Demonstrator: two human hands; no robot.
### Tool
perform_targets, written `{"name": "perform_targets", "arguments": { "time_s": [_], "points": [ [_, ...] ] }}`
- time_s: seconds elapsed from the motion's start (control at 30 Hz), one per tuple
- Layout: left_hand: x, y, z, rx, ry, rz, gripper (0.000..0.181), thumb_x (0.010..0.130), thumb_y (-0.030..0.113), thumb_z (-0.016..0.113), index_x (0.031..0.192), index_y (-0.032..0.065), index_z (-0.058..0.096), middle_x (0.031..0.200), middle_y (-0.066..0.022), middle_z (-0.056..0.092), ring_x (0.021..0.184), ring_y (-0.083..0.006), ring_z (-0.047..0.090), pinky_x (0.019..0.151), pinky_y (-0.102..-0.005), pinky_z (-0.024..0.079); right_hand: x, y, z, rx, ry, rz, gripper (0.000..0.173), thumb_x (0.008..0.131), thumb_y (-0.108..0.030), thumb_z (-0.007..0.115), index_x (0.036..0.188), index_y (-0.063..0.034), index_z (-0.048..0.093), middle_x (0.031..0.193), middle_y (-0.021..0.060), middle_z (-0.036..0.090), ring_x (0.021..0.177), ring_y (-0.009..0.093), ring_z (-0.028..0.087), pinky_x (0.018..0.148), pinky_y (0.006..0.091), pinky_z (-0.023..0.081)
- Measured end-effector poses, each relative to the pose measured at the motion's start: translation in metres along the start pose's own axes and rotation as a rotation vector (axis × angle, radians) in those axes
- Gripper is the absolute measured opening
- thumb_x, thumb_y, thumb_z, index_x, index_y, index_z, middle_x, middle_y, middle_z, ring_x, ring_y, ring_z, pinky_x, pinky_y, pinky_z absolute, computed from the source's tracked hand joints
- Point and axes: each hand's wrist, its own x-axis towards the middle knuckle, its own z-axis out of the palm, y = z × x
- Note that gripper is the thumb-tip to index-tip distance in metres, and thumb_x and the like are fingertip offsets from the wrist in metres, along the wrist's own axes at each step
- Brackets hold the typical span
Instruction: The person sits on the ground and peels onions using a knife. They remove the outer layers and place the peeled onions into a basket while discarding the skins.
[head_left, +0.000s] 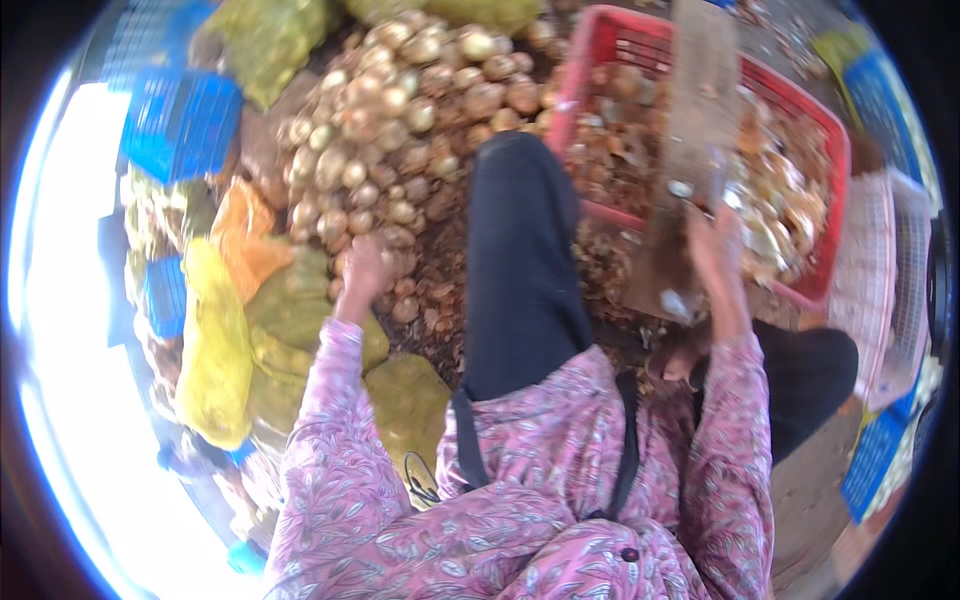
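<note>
My left hand (367, 264) is at the near edge of a large heap of onions (390, 112), its fingers curled at the onions; whether it grips one is hidden. My right hand (716, 232) is over a wooden plank (697, 127) that lies across a red plastic crate (838, 187). Its fingers are blurred around what looks like a knife with a pale blade (717, 166). Onion skins and pieces (780, 202) fill much of the crate. A small pale piece (679, 189) lies on the plank beside the hand.
Full yellow-green mesh sacks (409, 405) and a yellow sack (214, 345) lie at the left, near an orange mesh bag (244, 232). A blue crate (180, 124) stands at upper left, a pale pink crate (874, 285) at the right. My raised knee (521, 225) separates heap and crate.
</note>
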Motion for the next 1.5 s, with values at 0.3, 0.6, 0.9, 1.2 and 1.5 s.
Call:
{"name": "perform_targets", "arguments": {
  "time_s": [0.3, 0.6, 0.9, 1.2, 1.5],
  "points": [
    [-0.070, 0.007, 0.175, -0.580, 0.115, -0.830, 0.047, 0.073, 0.010, 0.068, 0.118, 0.0060, 0.054, 0.122, -0.0223, 0.042, 0.107, -0.0458, 0.047, 0.084, -0.0490, 0.045, 0.007, 0.037, -0.006, -0.245, 0.029, -0.012, 0.019, 0.088, -0.019, 0.061, 0.097, -0.0019, 0.064, 0.065, 0.0017, 0.057, 0.054, 0.010, 0.052, 0.047, 0.0263, 0.041],
    [-0.038, -0.004, 0.229, -0.833, 0.082, -1.201, 0.068, 0.066, 0.013, 0.076, 0.126, 0.0090, 0.044, 0.116, -0.0276, 0.042, 0.104, -0.0472, 0.050, 0.086, -0.0483, 0.045, 0.008, 0.025, 0.001, -0.230, 0.042, -0.050, 0.009, 0.090, -0.012, 0.058, 0.095, -0.0053, 0.062, 0.068, -0.0028, 0.052, 0.059, 0.005, 0.047, 0.051, 0.0227, 0.038],
    [-0.081, 0.022, 0.177, -2.708, 0.417, -1.302, 0.056, 0.082, 0.034, 0.063, 0.132, 0.0180, 0.046, 0.126, -0.0090, 0.054, 0.109, -0.0298, 0.055, 0.082, -0.0496, 0.050, 0.005, 0.038, -0.004, -0.198, 0.020, -0.066, 0.010, 0.090, -0.012, 0.058, 0.098, -0.0058, 0.059, 0.067, 0.0007, 0.054, 0.052, 0.008, 0.049, 0.042, 0.0247, 0.037],
    [0.102, 0.094, -0.141, -2.019, 0.290, -0.119, 0.087, 0.056, 0.028, 0.082, 0.127, -0.0053, 0.044, 0.109, -0.0113, 0.061, 0.100, -0.0208, 0.062, 0.091, -0.0340, 0.050, -0.003, 0.006, -0.018, 0.368, -0.135, 0.172, 0.012, 0.086, -0.009, 0.059, 0.098, -0.0073, 0.060, 0.068, -0.0008, 0.053, 0.048, 0.008, 0.047, 0.041, 0.0230, 0.038],
    [0.177, 0.313, -0.130, -1.657, 0.002, 0.199, 0.072, 0.058, 0.015, 0.075, 0.122, -0.0024, 0.047, 0.111, -0.0145, 0.049, 0.107, -0.0252, 0.052, 0.094, -0.0336, 0.044, -0.047, 0.024, -0.064, 0.311, -0.076, -0.131, 0.007, 0.083, -0.002, 0.059, 0.090, -0.0029, 0.058, 0.071, 0.0024, 0.055, 0.071, 0.010, 0.053, 0.064, 0.0273, 0.044]
  ]
}}
